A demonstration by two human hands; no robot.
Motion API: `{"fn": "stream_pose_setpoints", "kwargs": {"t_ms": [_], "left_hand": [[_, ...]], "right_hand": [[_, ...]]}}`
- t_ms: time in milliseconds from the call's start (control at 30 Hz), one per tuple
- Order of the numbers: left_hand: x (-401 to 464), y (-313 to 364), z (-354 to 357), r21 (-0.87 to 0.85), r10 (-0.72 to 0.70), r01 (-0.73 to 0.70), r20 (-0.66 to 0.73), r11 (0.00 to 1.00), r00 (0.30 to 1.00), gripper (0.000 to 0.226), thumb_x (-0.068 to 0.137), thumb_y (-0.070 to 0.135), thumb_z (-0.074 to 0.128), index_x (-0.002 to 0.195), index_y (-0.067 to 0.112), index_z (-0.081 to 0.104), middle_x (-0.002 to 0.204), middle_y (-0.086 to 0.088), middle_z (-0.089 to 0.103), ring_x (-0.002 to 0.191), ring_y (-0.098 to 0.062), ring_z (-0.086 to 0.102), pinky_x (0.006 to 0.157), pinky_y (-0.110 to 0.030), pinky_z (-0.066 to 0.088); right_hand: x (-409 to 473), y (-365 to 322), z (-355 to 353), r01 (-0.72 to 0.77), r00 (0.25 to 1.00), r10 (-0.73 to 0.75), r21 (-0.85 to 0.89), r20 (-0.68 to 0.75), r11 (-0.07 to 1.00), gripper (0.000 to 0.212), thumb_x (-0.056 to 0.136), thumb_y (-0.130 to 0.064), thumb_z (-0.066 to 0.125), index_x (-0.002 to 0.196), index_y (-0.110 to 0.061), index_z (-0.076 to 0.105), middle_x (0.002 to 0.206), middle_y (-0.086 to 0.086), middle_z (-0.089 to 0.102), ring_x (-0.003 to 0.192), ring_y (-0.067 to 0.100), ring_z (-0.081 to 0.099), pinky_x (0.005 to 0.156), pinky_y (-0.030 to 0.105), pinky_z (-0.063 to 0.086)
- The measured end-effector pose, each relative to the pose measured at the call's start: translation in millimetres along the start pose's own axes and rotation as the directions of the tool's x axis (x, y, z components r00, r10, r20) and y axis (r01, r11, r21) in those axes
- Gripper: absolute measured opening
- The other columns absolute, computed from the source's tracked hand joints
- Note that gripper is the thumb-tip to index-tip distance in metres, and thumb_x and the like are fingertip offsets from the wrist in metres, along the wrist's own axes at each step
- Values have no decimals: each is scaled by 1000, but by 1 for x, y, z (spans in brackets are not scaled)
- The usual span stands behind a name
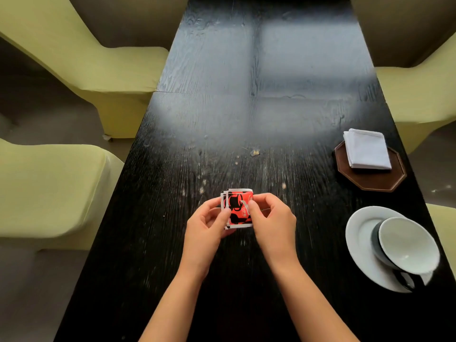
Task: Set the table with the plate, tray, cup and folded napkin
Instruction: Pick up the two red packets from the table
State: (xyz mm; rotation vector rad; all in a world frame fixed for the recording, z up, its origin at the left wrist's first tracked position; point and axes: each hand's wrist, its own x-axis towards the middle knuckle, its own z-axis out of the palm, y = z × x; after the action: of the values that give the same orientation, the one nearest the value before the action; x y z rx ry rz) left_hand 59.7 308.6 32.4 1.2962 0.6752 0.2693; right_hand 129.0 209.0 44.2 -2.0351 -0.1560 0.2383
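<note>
1. Dark wooden table (246,82) runs long between pale green chairs (61,188), and small crumbs lie on the wood just beyond the fingertips.
2. Both hands meet over the near middle of the table: the left hand (207,225) and the right hand (274,220) pinch a small red and black packet (238,208) between curled fingers and thumbs, one hand at each side edge. I judge they hold it so to tear or open it.
3. To the right of the fingers and well apart from them, the white plate (357,240) carries the cup (407,245), which leans tilted on it.
4. Farther from the fingers, on the right, the folded napkin (366,149) lies on the dark octagonal tray (372,180).
5. These things look gathered at the side, probably waiting to be laid out.
</note>
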Motion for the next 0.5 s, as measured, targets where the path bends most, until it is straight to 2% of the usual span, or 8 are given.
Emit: {"fn": "stream_pose_setpoints", "kwargs": {"t_ms": [67, 167, 200, 267, 367, 433, 500], "left_hand": [[-5, -1, 1, 16, 17, -18, 25, 1000, 1000, 25, 84, 4, 63, 94, 26, 68, 89, -2, 75, 86, -15, 70, 64, -23, 55], [-10, -1, 4, 1, 10, -10, -12, 1000, 1000, 26, 83, -1, 63, 89, 24, 68, 85, 0, 75, 83, -13, 71, 62, -22, 55], [-11, 0, 5, -28, 0, -1, -40, 1000, 999, 27, 83, -2, 62, 88, 23, 67, 83, 1, 75, 82, -12, 71, 62, -21, 55], [-13, 1, 8, -112, -32, 21, -93, 994, 995, 25, 84, -4, 59, 88, 19, 64, 81, 1, 75, 81, -12, 71, 61, -21, 55], [-17, 2, 15, -211, -61, 30, -143, 977, 988, 22, 84, -6, 58, 89, 14, 62, 82, -3, 74, 81, -14, 70, 66, -24, 57], [-21, 2, 20, -157, -49, 26, -144, 987, 988, 19, 82, -4, 61, 89, 14, 63, 85, -5, 74, 85, -15, 69, 74, -29, 56], [-27, 2, 23, -90, -54, 46, -87, 995, 995, 19, 80, -2, 65, 83, 17, 65, 82, -2, 74, 82, -11, 68, 75, -28, 51]], "right_hand": [[-4, 1, 0, 7, 1000, -7, -42, -5, 999, 8, 84, -17, 63, 78, -21, 66, 76, -5, 68, 72, 9, 63, 66, 20, 48], [-9, 1, -3, 6, 1000, -7, -49, -14, 999, 2, 83, -22, 65, 82, -23, 64, 81, -6, 65, 74, 5, 60, 63, 9, 40], [-11, 1, -5, -13, 1000, 12, -29, -19, 999, 7, 82, -24, 66, 88, -25, 64, 84, -8, 63, 75, 2, 59, 64, 8, 40], [-14, 4, -10, -127, 992, 125, 79, 36, 989, 18, 80, -27, 68, 98, -25, 63, 89, -9, 64, 79, 2, 60, 67, 10, 41], [-25, 5, -13, -354, 929, 280, 361, 243, 863, 9, 80, -18, 69, 88, -21, 69, 82, -7, 70, 75, -1, 65, 63, 10, 46], [-32, 8, -14, -382, 923, 302, 468, 239, 797, 7, 81, -11, 68, 81, -18, 69, 76, -5, 70, 68, -5, 63, 58, 7, 46], [-35, 11, -18, -363, 931, 318, 538, 178, 761, 9, 81, -8, 66, 78, -15, 69, 72, -2, 69, 63, -4, 61, 55, 7, 45]]}}
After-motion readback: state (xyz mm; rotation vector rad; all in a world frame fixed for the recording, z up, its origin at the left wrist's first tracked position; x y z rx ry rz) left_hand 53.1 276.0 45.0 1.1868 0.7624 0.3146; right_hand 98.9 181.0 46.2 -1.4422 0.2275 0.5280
